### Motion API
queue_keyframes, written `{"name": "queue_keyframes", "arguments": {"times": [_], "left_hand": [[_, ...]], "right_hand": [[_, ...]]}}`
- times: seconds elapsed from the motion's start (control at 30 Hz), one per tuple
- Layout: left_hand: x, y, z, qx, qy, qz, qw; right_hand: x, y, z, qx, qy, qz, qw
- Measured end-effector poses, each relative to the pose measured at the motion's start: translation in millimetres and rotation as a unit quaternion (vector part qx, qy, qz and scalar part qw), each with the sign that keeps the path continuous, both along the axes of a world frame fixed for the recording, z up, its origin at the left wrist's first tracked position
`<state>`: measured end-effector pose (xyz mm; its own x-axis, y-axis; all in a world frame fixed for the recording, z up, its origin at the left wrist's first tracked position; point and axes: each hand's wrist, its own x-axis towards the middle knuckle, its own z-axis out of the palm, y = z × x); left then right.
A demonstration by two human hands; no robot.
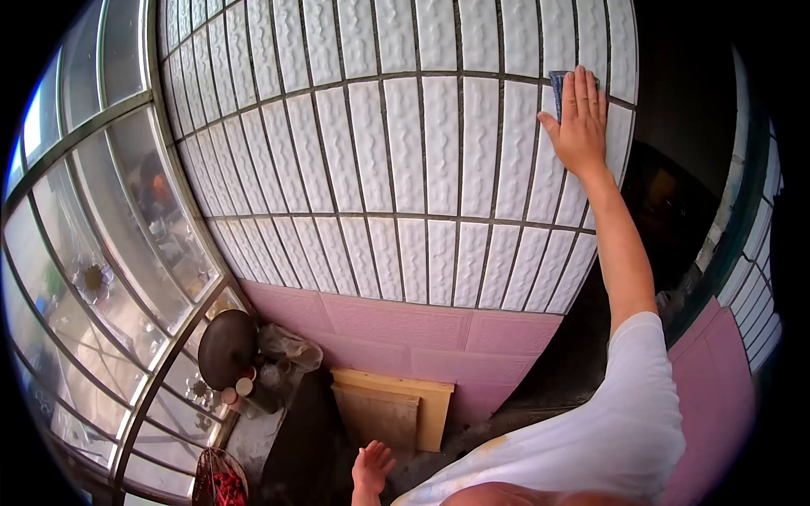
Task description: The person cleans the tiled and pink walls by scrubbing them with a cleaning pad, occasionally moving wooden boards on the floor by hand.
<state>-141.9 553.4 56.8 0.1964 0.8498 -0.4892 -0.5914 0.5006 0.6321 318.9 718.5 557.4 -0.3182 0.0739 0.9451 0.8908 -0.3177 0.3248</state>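
Your right hand (582, 122) lies flat, fingers extended, pinning the blue cloth (557, 84) high on the white tiles (479, 143); palm pressure likely stops it dropping off the vertical face. Your left hand (371, 469) sits low, fingers parted, holding nothing, near the boards (377, 413).

The cloth (557, 82) is dark blue. The wall tiles (441, 143) are white, wavy-patterned; the lower panels (396, 324) are pink.
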Motion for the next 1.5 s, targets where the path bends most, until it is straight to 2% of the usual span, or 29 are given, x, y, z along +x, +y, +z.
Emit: {"name": "queue_keyframes", "arguments": {"times": [0.13, 0.23, 0.4, 0.5, 0.6, 0.73, 1.03, 1.23, 1.4, 1.5], "left_hand": [[15.4, 6.9, -1.8, -0.017, -0.010, 0.014, 1.000], [27.5, 11.6, -7.1, -0.011, -0.027, 0.030, 0.999], [42.9, 29.6, -3.7, -0.017, -0.050, 0.051, 0.997], [41.2, 43.0, 1.5, -0.010, -0.054, 0.063, 0.997], [37.9, 60.3, -1.9, 0.006, -0.067, 0.065, 0.996], [0.3, 79.5, -7.5, 0.006, -0.067, 0.065, 0.996], [-93.7, 123.8, -26.7, -0.022, -0.064, 0.097, 0.993], [-120.5, 126.4, -27.9, -0.037, -0.061, 0.126, 0.989], [-136.2, 111.3, -83.0, -0.048, -0.077, 0.176, 0.980], [-140.4, 105.5, -100.2, -0.061, -0.151, 0.184, 0.969]], "right_hand": [[-49.1, 36.5, 21.2, -0.040, -0.042, 0.023, 0.998], [-91.8, 61.6, 31.4, -0.083, -0.072, -0.018, 0.994], [-150.4, 81.0, 44.9, -0.141, -0.109, -0.002, 0.984], [-185.9, 91.3, 43.7, -0.192, -0.131, -0.071, 0.970], [-204.4, 126.8, 45.5, -0.181, -0.170, 0.004, 0.969], [-246.4, 159.9, 44.0, -0.165, -0.186, -0.021, 0.968], [-384.5, 250.9, 44.8, -0.168, -0.210, 0.005, 0.963], [-481.0, 309.8, 41.7, -0.172, -0.207, 0.007, 0.963], [-545.0, 345.5, 38.5, -0.189, -0.204, -0.004, 0.960], [-572.7, 367.2, 34.6, -0.195, -0.207, -0.004, 0.959]]}}
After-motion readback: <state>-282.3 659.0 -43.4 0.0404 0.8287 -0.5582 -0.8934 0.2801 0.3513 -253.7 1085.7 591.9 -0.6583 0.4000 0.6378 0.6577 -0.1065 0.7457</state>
